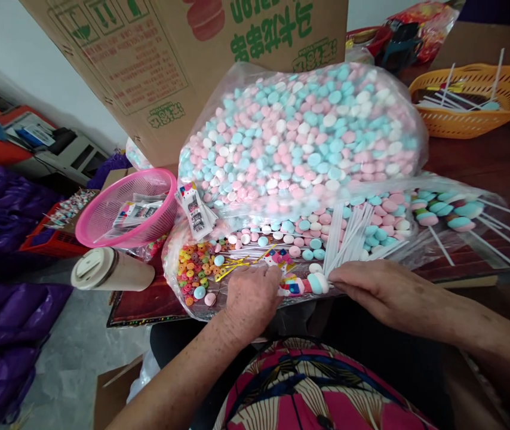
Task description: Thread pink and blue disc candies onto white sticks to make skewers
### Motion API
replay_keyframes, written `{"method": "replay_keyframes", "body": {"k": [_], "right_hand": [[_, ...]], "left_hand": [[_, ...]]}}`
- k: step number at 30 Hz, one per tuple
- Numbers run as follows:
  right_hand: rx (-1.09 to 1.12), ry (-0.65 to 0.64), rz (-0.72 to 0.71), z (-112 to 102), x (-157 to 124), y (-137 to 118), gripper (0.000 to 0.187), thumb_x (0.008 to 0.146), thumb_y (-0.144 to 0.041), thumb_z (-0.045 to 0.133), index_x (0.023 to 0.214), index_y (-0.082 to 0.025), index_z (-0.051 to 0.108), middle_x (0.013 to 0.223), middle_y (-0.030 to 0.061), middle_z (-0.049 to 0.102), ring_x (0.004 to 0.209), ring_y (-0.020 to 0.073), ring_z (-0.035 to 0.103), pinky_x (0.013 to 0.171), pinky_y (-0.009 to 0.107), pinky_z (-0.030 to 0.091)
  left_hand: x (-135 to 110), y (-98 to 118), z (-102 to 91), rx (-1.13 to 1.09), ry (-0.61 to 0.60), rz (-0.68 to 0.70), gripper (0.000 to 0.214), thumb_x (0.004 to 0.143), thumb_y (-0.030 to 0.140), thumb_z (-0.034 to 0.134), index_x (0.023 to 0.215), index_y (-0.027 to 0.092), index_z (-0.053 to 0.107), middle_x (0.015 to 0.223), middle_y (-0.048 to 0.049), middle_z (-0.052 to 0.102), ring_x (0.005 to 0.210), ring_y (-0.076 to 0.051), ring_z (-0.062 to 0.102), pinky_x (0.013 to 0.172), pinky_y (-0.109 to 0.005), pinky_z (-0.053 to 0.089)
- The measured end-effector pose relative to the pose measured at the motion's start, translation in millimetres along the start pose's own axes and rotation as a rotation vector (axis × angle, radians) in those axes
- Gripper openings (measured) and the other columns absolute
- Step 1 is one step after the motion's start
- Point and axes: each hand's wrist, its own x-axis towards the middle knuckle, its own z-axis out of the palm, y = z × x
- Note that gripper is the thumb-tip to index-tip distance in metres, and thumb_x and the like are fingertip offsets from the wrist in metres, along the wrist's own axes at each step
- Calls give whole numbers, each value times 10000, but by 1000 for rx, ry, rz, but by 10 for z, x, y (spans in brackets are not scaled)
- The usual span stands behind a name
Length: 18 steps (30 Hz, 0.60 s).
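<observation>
Between my hands lies a candy skewer of blue, white and pink sweets, its left part inside a colourful printed wrapper. My left hand is closed on the wrapper end, with the fingertips hidden. My right hand pinches at the skewer's white end; the stick there is covered by the fingers. Just beyond are a bundle of white sticks, loose pink and blue sweets, coloured candy rings and gold twist ties. Finished skewers rest at the right.
A big clear bag of sweets stands behind, before a cardboard box. To the left are a pink basket with printed wrappers and a lidded cup. An orange basket with sticks sits at the back right.
</observation>
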Motion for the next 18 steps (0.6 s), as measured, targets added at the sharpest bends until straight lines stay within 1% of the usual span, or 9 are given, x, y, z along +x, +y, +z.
{"method": "replay_keyframes", "body": {"k": [1, 3, 5, 7, 9, 12, 15, 18], "right_hand": [[-12, 26, -12, 10, 18, -11, 248, 903, -172, 373, 831, -188, 609, 735, 22, 634, 640, 135, 566, 560, 244, 340], [-115, 82, -98, 36, 54, -29, 239, 869, -112, 385, 858, -177, 614, 737, 31, 624, 625, 135, 548, 543, 247, 323], [-265, 150, -220, 72, 91, -41, 249, 811, -52, 409, 860, -168, 623, 716, 41, 608, 619, 143, 527, 541, 256, 305], [-344, 193, -299, 121, 131, -55, 246, 775, -27, 434, 831, -168, 628, 691, 41, 596, 620, 147, 509, 550, 263, 298], [-319, 171, -305, 178, 177, -70, 220, 768, -34, 454, 806, -168, 625, 691, 36, 595, 608, 142, 494, 541, 263, 290], [-228, 109, -289, 210, 232, -66, 179, 803, -78, 461, 750, -155, 614, 707, 40, 599, 612, 136, 488, 536, 258, 294], [-197, 163, -283, 136, 234, -17, 231, 870, -134, 426, 733, -148, 612, 734, 65, 600, 698, 158, 500, 620, 275, 330], [-190, 188, -269, 108, 226, 6, 258, 885, -141, 405, 718, -151, 601, 699, 63, 585, 700, 171, 481, 648, 300, 312]], "left_hand": [[1, 0, 0, -9, 10, -5, 229, 780, 313, 585, 965, 176, 593, 868, -93, 675, 852, -274, 627, 750, -369, 464], [5, -10, -21, -69, -7, -26, 291, 777, 379, 599, 988, 178, 595, 875, -89, 681, 828, -279, 633, 707, -362, 471], [15, -14, -57, -177, -60, -10, 374, 762, 461, 615, 1024, 195, 596, 892, -73, 687, 823, -277, 638, 678, -348, 472], [36, 7, -82, -281, -116, 30, 439, 735, 510, 637, 1064, 222, 595, 898, -50, 693, 837, -273, 639, 681, -338, 468], [66, 52, -76, -370, -152, 75, 435, 734, 483, 652, 1083, 230, 593, 907, -38, 694, 849, -259, 636, 696, -327, 463], [109, 104, -23, -516, -159, 109, 367, 757, 406, 645, 1068, 216, 598, 937, -35, 689, 854, -224, 626, 714, -303, 460], [122, 83, 22, -639, -138, 81, 363, 750, 395, 658, 1060, 216, 597, 944, -19, 683, 858, -202, 615, 722, -282, 459], [130, 86, 76, -588, -144, 84, 327, 759, 427, 642, 1001, 207, 619, 884, -22, 682, 832, -210, 615, 714, -290, 455]]}}
